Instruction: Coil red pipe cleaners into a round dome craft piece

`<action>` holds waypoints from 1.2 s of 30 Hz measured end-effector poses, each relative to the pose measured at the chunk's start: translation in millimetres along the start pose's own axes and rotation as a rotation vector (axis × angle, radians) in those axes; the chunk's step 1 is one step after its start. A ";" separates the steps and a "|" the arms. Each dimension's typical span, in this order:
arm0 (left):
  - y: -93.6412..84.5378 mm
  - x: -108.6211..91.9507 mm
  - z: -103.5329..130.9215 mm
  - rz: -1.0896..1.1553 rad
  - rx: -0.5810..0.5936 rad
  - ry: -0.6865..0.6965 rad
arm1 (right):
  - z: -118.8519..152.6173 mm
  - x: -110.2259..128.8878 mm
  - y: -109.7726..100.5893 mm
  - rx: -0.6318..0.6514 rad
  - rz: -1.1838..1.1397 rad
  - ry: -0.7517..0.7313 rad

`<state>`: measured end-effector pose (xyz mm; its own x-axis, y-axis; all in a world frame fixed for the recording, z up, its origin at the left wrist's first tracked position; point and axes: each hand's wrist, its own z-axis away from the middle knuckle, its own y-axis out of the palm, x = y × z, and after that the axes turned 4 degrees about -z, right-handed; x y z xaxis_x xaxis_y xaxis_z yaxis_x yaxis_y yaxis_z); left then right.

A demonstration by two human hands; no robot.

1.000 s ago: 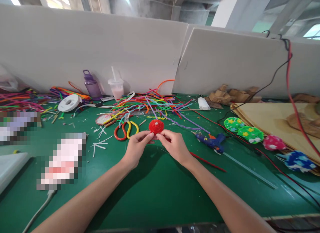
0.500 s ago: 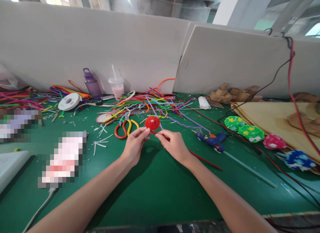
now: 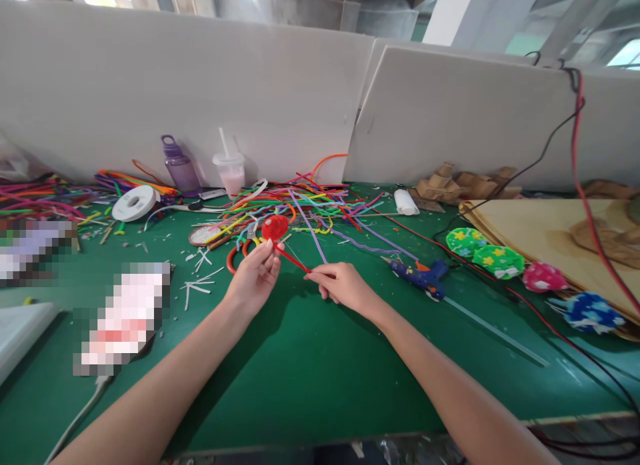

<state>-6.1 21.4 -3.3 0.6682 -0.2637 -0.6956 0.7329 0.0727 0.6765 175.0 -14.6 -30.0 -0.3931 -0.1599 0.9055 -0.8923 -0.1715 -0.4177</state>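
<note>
A round red coil [image 3: 275, 228] with a small pale spot is pinched at its lower edge by my left hand [image 3: 257, 273]. From the coil a red pipe cleaner [image 3: 294, 259] runs down to the right, and its far part is between the closed fingertips of my right hand [image 3: 341, 284]. The two hands are apart, above the green table [image 3: 310, 385]. Behind my left hand lie scissors [image 3: 232, 258] with orange and yellow handles, partly hidden by the hand and the coil.
Loose pipe cleaners [image 3: 300, 205] are heaped behind the hands. A blue glue gun [image 3: 423, 278] lies right, near green, pink and blue pieces [image 3: 499, 260]. A drink cup [image 3: 231, 175], purple bottle [image 3: 181, 168] and white spool [image 3: 134, 203] stand at the back left. A pixelated object [image 3: 125, 318] lies left.
My left hand has moved left and a little up with the red coil. My right hand stays near its place, slightly lower, and a longer stretch of red pipe cleaner shows between the hands.
</note>
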 end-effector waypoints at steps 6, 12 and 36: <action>1.8 -3.2 0.8 0.004 0.082 -0.081 | -0.6 0.5 -7.1 -0.034 0.068 -0.029; -4.0 -0.8 -5.5 -0.065 0.050 -0.006 | 2.4 7.4 -24.9 -0.283 0.180 -0.111; -4.8 9.2 -2.1 -0.249 0.073 -0.094 | 7.5 17.3 -34.7 -0.720 0.183 -0.337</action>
<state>-3.2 20.6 -13.4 0.4516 -0.3533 -0.8193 0.8596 -0.0738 0.5057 200.9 -18.7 -0.5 -0.5609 -0.4282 0.7085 -0.7895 0.5343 -0.3021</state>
